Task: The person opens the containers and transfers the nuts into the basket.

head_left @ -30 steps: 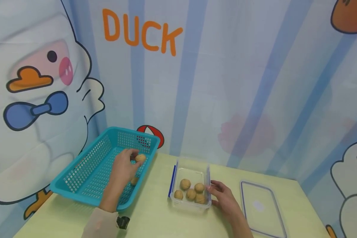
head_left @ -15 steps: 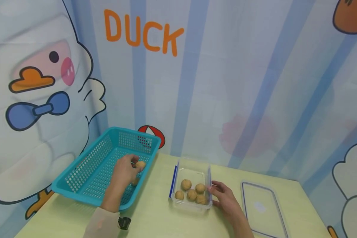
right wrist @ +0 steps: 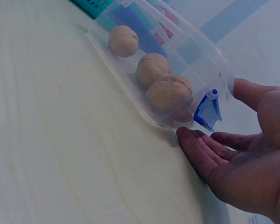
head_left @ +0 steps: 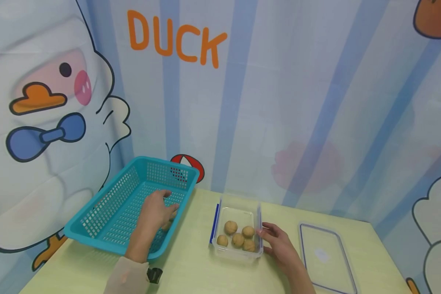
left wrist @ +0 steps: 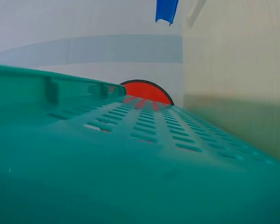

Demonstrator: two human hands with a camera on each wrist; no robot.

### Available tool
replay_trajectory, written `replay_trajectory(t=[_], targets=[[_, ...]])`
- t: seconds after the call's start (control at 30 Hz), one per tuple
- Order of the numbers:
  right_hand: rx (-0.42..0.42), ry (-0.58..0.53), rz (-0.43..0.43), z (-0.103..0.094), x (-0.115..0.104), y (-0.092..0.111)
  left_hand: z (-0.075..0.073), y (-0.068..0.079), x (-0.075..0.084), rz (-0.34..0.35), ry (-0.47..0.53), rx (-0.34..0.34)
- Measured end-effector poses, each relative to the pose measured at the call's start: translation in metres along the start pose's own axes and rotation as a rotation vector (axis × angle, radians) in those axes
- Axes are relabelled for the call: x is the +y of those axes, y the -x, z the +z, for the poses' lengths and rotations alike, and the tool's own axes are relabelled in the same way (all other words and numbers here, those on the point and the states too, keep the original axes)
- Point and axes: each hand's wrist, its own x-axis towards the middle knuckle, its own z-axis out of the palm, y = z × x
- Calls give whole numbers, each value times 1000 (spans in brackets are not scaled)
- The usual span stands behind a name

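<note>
My left hand is inside the turquoise plastic basket, thumb and fingers apart. Under its thumb, two walnuts lie against the basket's right side, partly hidden. The left wrist view shows the basket's slotted wall close up and no hand. At the clear storage box, my right hand rests on the right side. In the right wrist view its thumb touches the wall, and the loosely extended fingers lie low beside the blue latch. Several walnuts sit in the box's near half.
A clear lid with a blue-grey seal lies flat at the right. The pale yellow table carries everything, and a printed duck curtain hangs right behind it. A second blue latch hangs on the box's left side.
My left hand has lowered a walnut to the basket's right side and let go of it; its fingers have spread. My right hand stays at the box.
</note>
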Motion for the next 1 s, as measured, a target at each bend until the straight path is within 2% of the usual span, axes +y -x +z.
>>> replay_trajectory(t=[0.07, 0.17, 0.3, 0.4, 0.57, 0.67, 0.8, 1.0], targets=[[1, 3, 0, -1, 0, -1, 0, 2, 5, 14, 17, 9], [3, 10, -3, -2, 0, -1, 0, 5, 15, 70, 42, 40], [-1, 17, -8, -1, -3, -1, 6, 12, 37, 172, 40, 88], [-13, 33, -5, 1, -5, 1, 12, 21, 57, 235, 43, 86], [-9, 39, 2, 4, -5, 2, 27, 35, 88, 322, 52, -5], [3, 45, 6, 4, -4, 3, 41, 35, 99, 361, 51, -60], [11, 55, 17, 2, -3, 5, 66, 26, 100, 379, 54, -134], [14, 57, 5, 2, -4, 5, 105, 1, 91, 408, -6, -217]])
